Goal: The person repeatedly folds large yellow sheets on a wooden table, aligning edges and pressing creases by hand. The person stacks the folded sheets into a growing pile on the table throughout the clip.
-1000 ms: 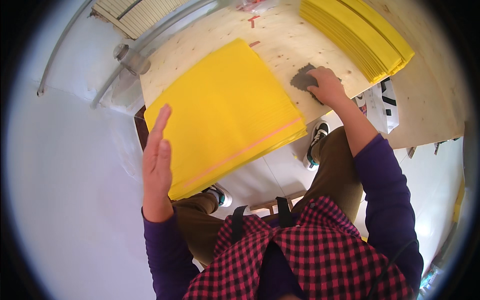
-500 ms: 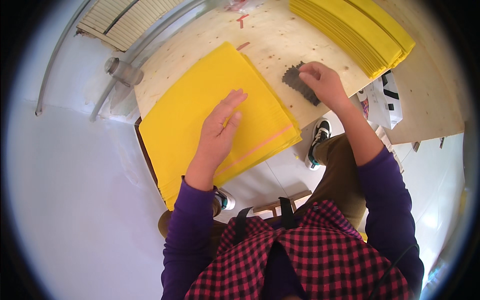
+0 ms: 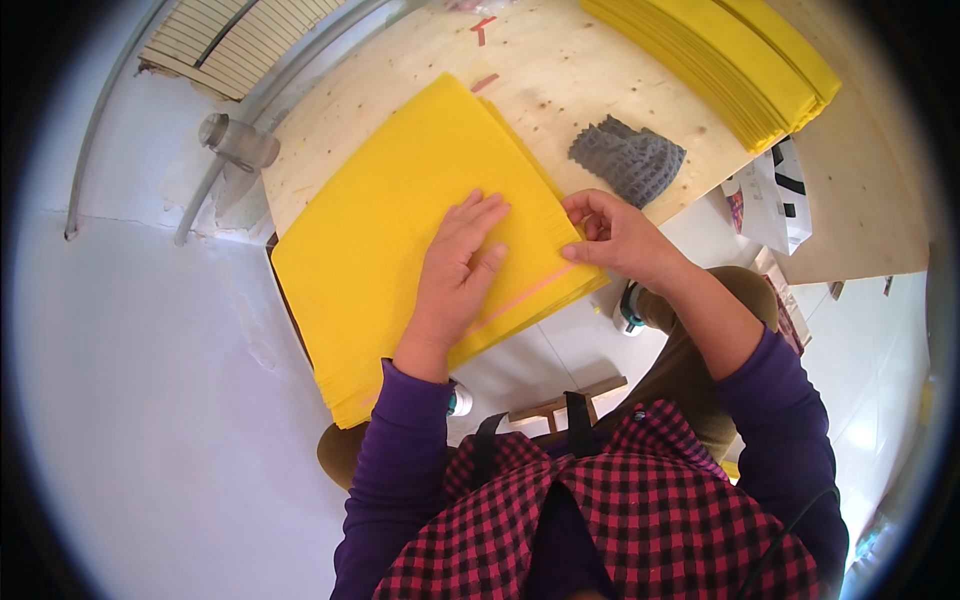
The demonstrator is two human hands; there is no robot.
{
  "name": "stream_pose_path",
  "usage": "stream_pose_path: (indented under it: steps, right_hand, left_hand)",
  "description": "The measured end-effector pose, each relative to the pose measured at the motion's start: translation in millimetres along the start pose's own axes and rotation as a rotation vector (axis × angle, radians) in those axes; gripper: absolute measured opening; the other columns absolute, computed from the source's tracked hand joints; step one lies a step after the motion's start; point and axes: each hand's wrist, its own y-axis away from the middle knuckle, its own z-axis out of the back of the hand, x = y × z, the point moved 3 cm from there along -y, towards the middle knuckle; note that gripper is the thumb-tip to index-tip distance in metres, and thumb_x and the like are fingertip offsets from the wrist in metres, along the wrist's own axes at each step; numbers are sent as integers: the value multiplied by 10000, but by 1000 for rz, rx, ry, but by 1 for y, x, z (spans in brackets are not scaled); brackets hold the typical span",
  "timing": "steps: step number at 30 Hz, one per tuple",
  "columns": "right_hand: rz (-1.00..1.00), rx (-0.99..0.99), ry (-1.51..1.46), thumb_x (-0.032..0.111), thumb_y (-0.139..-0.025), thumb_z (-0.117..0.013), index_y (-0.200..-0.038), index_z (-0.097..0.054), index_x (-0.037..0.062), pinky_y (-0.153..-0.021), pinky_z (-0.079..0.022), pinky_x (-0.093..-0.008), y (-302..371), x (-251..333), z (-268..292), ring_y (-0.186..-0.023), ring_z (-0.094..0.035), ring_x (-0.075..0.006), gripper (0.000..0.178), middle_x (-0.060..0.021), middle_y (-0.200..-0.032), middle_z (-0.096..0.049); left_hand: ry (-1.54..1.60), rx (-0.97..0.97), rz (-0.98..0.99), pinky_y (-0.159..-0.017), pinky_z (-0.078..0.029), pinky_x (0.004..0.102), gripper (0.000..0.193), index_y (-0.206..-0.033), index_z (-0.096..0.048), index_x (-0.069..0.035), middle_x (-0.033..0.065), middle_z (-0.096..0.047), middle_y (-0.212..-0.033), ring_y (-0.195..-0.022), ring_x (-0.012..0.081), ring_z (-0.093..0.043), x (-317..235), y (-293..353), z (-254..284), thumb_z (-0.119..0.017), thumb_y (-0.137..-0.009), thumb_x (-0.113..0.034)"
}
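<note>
A thick stack of yellow fabric sheets (image 3: 400,190) lies at a slant on the wooden table. My left hand (image 3: 462,262) rests on top of it with fingers stretched out and thumb apart. At the stack's right edge is my right hand (image 3: 615,238), its fingers bent and its thumb apart from the index finger. Both thumb and index tips are at the yellow edge, with no sheet visibly gripped between them. Just beyond that hand a dark grey cloth piece (image 3: 630,160) with jagged edges lies on the wood.
A folded yellow fabric pile (image 3: 720,65) stands at the far right of the table (image 3: 530,60). Red tape marks (image 3: 483,28) are stuck on the wood. A white printed bag (image 3: 775,200) is beside the right edge. Along the left wall runs a pipe with a grey fitting (image 3: 240,142).
My right hand has let go of the dark grey cloth and moved left and nearer, to the stack's right edge. The cloth now lies spread wider. My left hand has shifted slightly right.
</note>
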Motion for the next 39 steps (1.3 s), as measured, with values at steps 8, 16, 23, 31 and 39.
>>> stream_pose_path:
  steps: [8, 16, 23, 31, 39]
  right_hand:
    - [-22, 60, -94, 156, -744, -785, -1227, -537, 31, -741, -437, -220, -1, 0, 3, -806, -471, -69, 557, -6, -1048, -517]
    - [-62, 115, -117, 91, -777, -686, -1214, -522, 35, -747, -409, -202, -2, 4, 4, -834, -462, -64, 470, 27, -1042, -496]
    - [-54, 115, -134, 78, -771, -679, -1208, -529, 38, -728, -400, -199, -4, 3, 4, -803, -451, -51, 464, 41, -997, -481]
    - [-88, 94, -136, 55, -762, -683, -1203, -536, 30, -733, -400, -194, -4, 4, 4, -800, -445, -50, 465, 42, -1002, -484]
    - [-116, 115, -148, 49, -756, -694, -1226, -523, 22, -742, -402, -187, -5, 5, 5, -819, -443, -49, 501, 45, -1017, -492]
  left_hand:
    - [-159, -7, -42, -1085, -331, 445, 417, -1196, -617, -40, 150, -574, -1291, -1283, 366, -450, -7, -4, -3, -670, -794, -135]
    - [-209, -23, -57, -1075, -347, 442, 422, -1170, -637, -45, 147, -579, -1284, -1276, 368, -456, -6, -4, -5, -692, -760, -126]
    - [-228, -19, -51, -1076, -347, 439, 420, -1165, -641, -47, 147, -581, -1283, -1276, 367, -456, -5, -5, -5, -695, -756, -128]
    - [-248, -32, -60, -1065, -356, 439, 426, -1150, -645, -44, 142, -590, -1270, -1265, 367, -468, -6, -6, -5, -704, -734, -115]
    - [-240, -40, -52, -1047, -373, 445, 427, -1129, -655, -43, 138, -597, -1258, -1252, 363, -481, -4, -6, -5, -719, -711, -103]
